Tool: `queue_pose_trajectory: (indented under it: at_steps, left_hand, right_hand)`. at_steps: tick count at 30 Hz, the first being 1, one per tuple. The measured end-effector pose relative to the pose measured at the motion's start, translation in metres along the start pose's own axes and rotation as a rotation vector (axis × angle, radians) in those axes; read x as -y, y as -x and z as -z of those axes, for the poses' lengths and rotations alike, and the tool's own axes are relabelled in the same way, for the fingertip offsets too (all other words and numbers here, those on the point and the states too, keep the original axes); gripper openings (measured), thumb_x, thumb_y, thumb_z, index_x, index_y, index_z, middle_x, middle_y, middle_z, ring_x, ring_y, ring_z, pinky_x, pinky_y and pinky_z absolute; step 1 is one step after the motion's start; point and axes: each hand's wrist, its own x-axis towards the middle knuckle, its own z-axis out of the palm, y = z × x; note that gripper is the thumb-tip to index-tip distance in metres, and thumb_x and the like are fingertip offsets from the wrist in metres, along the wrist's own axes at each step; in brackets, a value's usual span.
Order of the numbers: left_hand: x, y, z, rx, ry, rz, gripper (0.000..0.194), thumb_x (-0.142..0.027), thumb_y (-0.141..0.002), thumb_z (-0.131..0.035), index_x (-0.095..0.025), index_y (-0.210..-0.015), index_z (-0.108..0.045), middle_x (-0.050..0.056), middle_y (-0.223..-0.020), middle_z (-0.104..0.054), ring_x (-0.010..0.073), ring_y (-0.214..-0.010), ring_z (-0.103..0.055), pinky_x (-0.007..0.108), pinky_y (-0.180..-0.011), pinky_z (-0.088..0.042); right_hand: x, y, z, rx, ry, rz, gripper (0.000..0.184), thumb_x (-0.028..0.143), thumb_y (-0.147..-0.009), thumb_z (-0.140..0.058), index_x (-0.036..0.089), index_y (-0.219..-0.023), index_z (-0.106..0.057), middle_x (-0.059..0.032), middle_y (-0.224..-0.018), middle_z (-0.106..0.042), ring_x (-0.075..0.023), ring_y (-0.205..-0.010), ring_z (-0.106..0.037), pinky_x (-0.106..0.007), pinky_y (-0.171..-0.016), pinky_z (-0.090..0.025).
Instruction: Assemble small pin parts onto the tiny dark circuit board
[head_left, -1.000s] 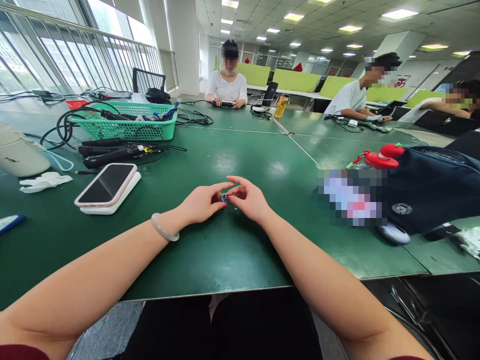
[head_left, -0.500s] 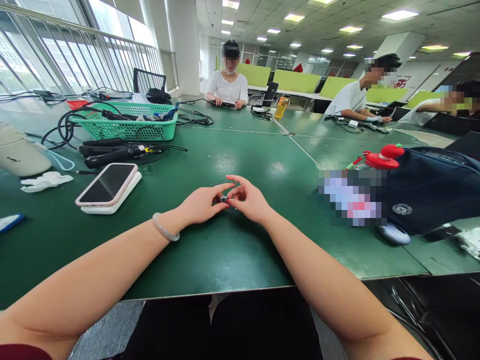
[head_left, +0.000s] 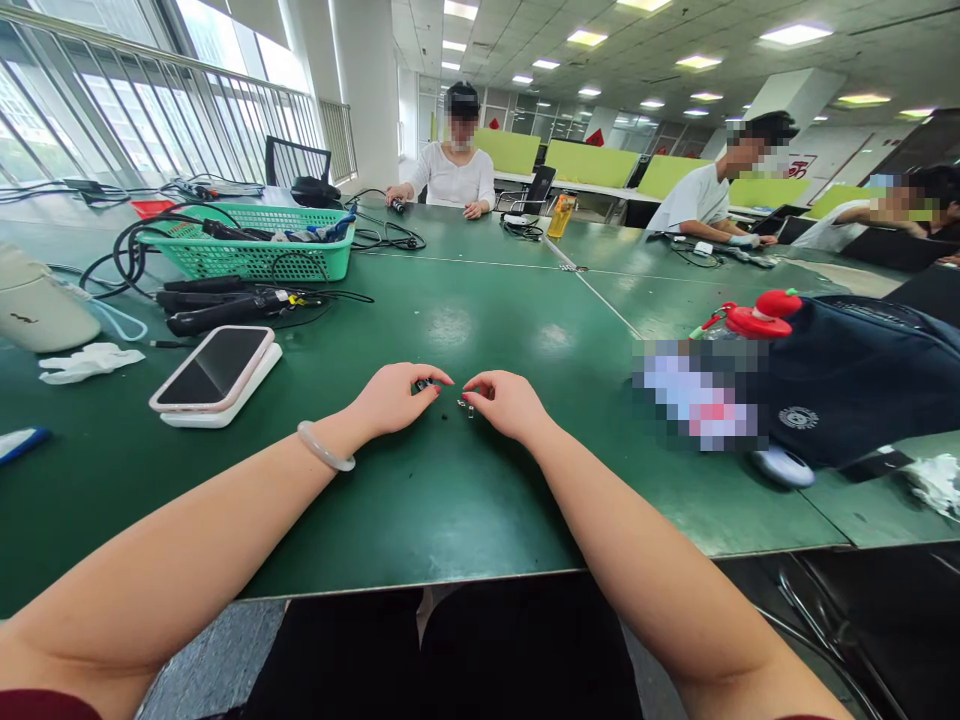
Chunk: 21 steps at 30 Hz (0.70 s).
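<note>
My left hand (head_left: 397,400) hovers over the green table (head_left: 420,520) with a small dark, shiny piece (head_left: 424,384) between thumb and fingers. Its exact kind is too small to tell. A pale bangle (head_left: 324,448) circles the left wrist. To the right, my right hand (head_left: 506,402) has thumb and forefinger brought together just above a few tiny clear or silvery pieces (head_left: 470,411) on the tabletop. Whether one of these is pinched in its fingertips is too small to see. A tiny black bit (head_left: 444,417) lies between the hands.
Left on the table are a phone (head_left: 217,368) on a white box, a glove-like white wad (head_left: 91,363), black cabled devices (head_left: 225,308) and a green basket (head_left: 255,262). A dark bag (head_left: 862,370) and a mouse (head_left: 784,466) lie right. Several people sit beyond.
My hands have parted: the left moved left with the dark piece, and the right has left it, its fingertips now at the tiny pieces. The person opposite moved a dark object aside.
</note>
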Motion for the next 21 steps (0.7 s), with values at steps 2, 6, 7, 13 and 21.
queue_pose_trajectory:
  at_steps: [2, 6, 7, 13, 21]
  left_hand:
    - [0.0021, -0.0012, -0.0009, 0.014, 0.013, 0.019, 0.03, -0.032, -0.08, -0.047, -0.025, -0.1, -0.068, 0.0, -0.086, -0.069, 0.0151, -0.069, -0.059, 0.027, -0.07, -0.045]
    - [0.0024, -0.0019, -0.0034, 0.021, 0.041, 0.007, 0.029, -0.033, -0.08, -0.048, -0.025, -0.101, -0.067, 0.0, -0.094, -0.07, 0.0163, -0.08, -0.062, 0.027, -0.076, -0.046]
    - [0.0021, -0.002, -0.0039, 0.026, 0.037, 0.001, 0.03, -0.034, -0.08, -0.048, -0.025, -0.102, -0.066, 0.0, -0.095, -0.07, 0.0167, -0.082, -0.062, 0.027, -0.077, -0.046]
    - [0.0061, -0.0041, -0.0057, 0.097, -0.022, 0.019, 0.034, -0.038, -0.08, -0.049, -0.025, -0.108, -0.063, 0.001, -0.094, -0.07, 0.0183, -0.085, -0.062, 0.029, -0.079, -0.046]
    - [0.0103, -0.0046, -0.0089, 0.123, -0.098, -0.075, 0.037, -0.03, -0.083, -0.045, -0.023, -0.117, -0.058, 0.004, -0.11, -0.066, 0.0207, -0.1, -0.058, 0.032, -0.089, -0.043]
  right_hand:
    - [0.0005, 0.0002, -0.0025, 0.022, 0.08, 0.021, 0.015, 0.034, -0.077, -0.06, 0.023, -0.08, -0.069, -0.0012, -0.079, -0.062, -0.0131, -0.072, -0.054, -0.025, -0.064, -0.039]
    - [0.0037, 0.0004, -0.0074, 0.055, 0.153, 0.026, 0.014, 0.032, -0.077, -0.061, 0.023, -0.083, -0.069, -0.0026, -0.086, -0.061, -0.014, -0.077, -0.055, -0.026, -0.068, -0.041]
    - [0.0044, 0.0003, -0.008, 0.06, 0.16, 0.027, 0.013, 0.03, -0.078, -0.06, 0.023, -0.083, -0.069, -0.0026, -0.086, -0.061, -0.0141, -0.078, -0.055, -0.026, -0.069, -0.041]
    - [0.0059, -0.0002, -0.0084, 0.084, 0.15, 0.087, 0.011, 0.02, -0.079, -0.057, 0.022, -0.079, -0.068, -0.0018, -0.085, -0.061, -0.0134, -0.08, -0.055, -0.025, -0.072, -0.04]
    - [0.0048, -0.0002, -0.0086, 0.108, 0.159, 0.124, 0.009, 0.018, -0.081, -0.057, 0.02, -0.079, -0.065, -0.0025, -0.084, -0.059, -0.0132, -0.079, -0.054, -0.024, -0.071, -0.039]
